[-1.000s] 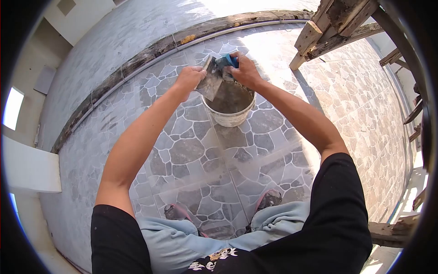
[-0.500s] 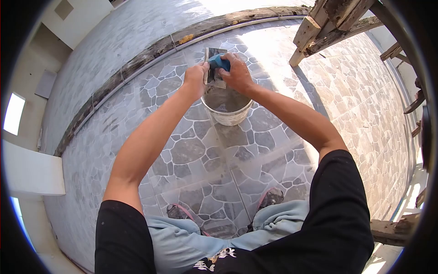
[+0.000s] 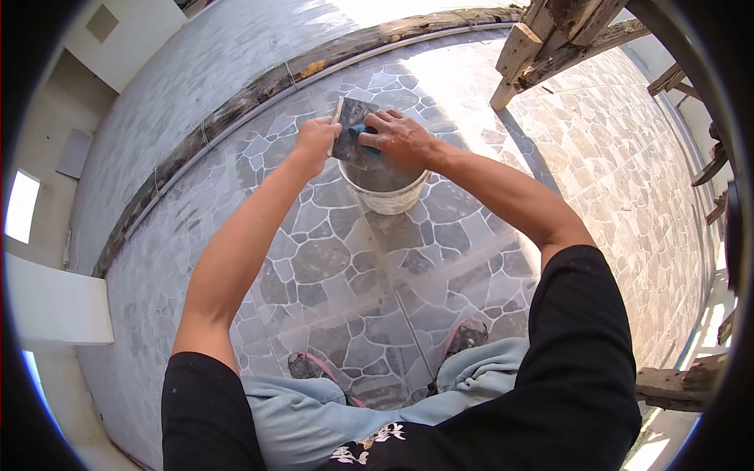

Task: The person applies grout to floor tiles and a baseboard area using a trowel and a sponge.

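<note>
A flat, rectangular, mortar-smeared trowel (image 3: 355,110) is held tilted over the rim of a pale bucket (image 3: 390,202). My left hand (image 3: 317,140) pinches the trowel's pale left edge between thumb and fingers. On its face, my right hand (image 3: 399,138) curls round a blue piece (image 3: 363,132), partly covered by the fingers. I cannot tell whether this is the trowel's handle or a separate thing. Greyish wet mix (image 3: 382,177) shows inside the bucket, below my right hand.
The bucket stands on a stone-patterned tile floor (image 3: 322,259), in front of my shoes (image 3: 467,336). Beyond it, a long weathered timber (image 3: 259,90) and a pale pipe cross the floor. A rough wooden frame (image 3: 518,67) stands at the upper right. A white wall ledge (image 3: 59,302) juts in at left.
The trowel has tilted and shifted slightly left and down, showing more of its face. My left hand has moved left with it. My right hand covers more of the blue piece.
</note>
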The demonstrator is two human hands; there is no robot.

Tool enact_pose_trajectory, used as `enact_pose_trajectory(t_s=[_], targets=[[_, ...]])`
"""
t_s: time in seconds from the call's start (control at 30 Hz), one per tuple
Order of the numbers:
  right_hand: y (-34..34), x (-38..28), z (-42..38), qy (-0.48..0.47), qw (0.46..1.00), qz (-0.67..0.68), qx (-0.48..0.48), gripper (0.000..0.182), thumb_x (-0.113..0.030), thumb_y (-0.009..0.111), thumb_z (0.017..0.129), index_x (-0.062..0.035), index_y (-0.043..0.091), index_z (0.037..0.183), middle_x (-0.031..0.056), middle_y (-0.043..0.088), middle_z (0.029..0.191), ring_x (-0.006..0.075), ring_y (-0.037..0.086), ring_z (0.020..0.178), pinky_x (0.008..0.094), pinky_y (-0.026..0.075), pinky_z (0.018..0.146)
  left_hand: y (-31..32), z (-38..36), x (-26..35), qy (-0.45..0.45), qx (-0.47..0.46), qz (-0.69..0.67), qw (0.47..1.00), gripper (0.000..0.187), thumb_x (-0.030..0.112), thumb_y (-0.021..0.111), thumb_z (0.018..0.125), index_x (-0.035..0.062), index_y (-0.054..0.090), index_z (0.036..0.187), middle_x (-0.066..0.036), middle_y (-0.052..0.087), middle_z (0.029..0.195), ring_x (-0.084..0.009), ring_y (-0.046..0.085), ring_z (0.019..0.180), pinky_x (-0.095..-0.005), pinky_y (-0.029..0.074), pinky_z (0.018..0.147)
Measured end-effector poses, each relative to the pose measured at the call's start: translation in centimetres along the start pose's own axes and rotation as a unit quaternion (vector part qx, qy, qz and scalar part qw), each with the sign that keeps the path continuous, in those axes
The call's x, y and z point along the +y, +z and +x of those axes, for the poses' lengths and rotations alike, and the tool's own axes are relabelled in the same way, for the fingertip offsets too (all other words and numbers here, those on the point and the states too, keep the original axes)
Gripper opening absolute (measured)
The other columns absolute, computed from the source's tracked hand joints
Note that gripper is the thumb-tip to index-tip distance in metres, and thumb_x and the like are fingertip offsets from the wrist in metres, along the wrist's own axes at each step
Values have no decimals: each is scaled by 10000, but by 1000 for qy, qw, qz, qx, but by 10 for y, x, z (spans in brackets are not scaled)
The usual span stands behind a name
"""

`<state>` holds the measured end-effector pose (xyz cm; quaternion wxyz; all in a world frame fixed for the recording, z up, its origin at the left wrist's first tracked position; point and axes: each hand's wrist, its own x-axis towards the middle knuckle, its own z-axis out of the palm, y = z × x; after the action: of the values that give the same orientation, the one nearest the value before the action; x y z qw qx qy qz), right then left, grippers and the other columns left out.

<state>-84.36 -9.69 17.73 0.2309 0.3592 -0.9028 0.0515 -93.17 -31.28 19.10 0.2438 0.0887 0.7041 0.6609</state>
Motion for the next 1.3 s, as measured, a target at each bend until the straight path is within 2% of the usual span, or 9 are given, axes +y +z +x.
enact_pose_trajectory(t_s=[0.1,0.27,0.33,0.4,0.67,0.8,0.93,1.07,1.3], targets=[[1,40,1,133,986,-95,-19,342,-99,658,828,-145,652,1167,121,566,1182,286,539,1224,428,438,1017,0,-8,11,20,46,13,999,242,46,563,964,-64,634,1168,-109,693,984,-193,667,872,-339,532,789],[-27,76,-7,314,912,253,74,436,-95,684,763,-94,666,1198,127,672,988,262,659,917,386,535,840,-15,-27,23,210,16,175,962,173,-18,583,946,8,693,1077,-61,701,999,-183,672,951,-325,527,840],[-41,96,-13,371,818,439,-13,418,-106,674,768,-40,674,1181,80,686,992,162,646,886,309,529,813,-12,-49,27,420,-38,402,813,176,-52,652,873,57,740,980,-57,713,1004,-241,673,1029,-333,527,886],[-60,94,-15,385,790,476,-36,450,-109,688,753,-49,677,1199,83,691,1012,161,648,895,300,528,815,-13,-50,12,456,-52,408,789,225,-93,696,786,85,763,905,-65,696,992,-292,659,1068,-349,531,910],[-40,33,19,286,891,354,17,386,-190,780,790,-42,722,1142,107,733,951,174,647,844,337,518,789,17,-48,24,578,-53,454,676,302,-107,677,717,113,741,915,-70,643,976,-295,634,1028,-395,545,883],[-27,23,10,278,820,500,1,292,-131,768,778,-49,732,1056,103,737,929,179,643,805,330,504,767,2,-44,43,591,-8,473,653,353,-140,647,683,93,724,936,-70,636,997,-302,626,1040,-400,539,895],[-42,31,3,136,916,282,-252,386,-37,759,721,-75,744,1104,92,740,997,206,666,939,342,519,857,-25,-45,44,595,8,492,636,359,-148,634,678,93,726,928,-68,627,993,-299,620,1044,-408,535,900],[-52,38,13,295,881,354,-106,438,-30,758,711,-80,733,1145,112,724,1085,232,667,987,359,512,922,-35,-44,42,582,37,513,630,348,-140,634,676,95,729,915,-63,624,981,-295,615,1039,-408,537,901],[-41,3,21,181,944,276,-32,379,-56,703,723,-145,745,1089,125,684,1095,309,641,1059,403,500,926,-21,-48,51,586,61,516,623,346,-132,632,674,100,731,911,-57,623,977,-287,613,1034,-394,537,901]])
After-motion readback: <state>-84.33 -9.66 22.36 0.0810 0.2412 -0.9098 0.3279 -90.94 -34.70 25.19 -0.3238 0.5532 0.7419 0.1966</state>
